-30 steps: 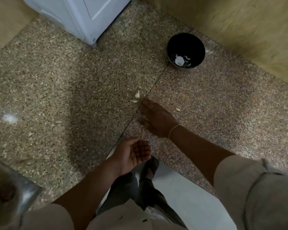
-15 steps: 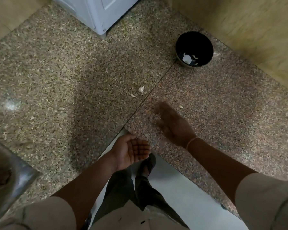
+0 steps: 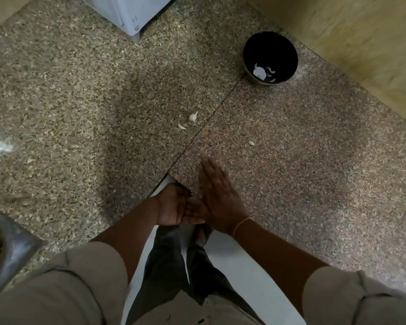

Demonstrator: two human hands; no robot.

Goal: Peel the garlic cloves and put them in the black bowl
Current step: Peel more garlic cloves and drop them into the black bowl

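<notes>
My left grip and right grip were flat and open at the desk edge, holding nothing. The garlic clove lay well apart, between them and the black bowl. A careless brush could knock it onto the floor.

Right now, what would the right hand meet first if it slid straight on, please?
Likely the small pale garlic scrap on the speckled granite counter, just before the white garlic clove; depth unclear.
</notes>
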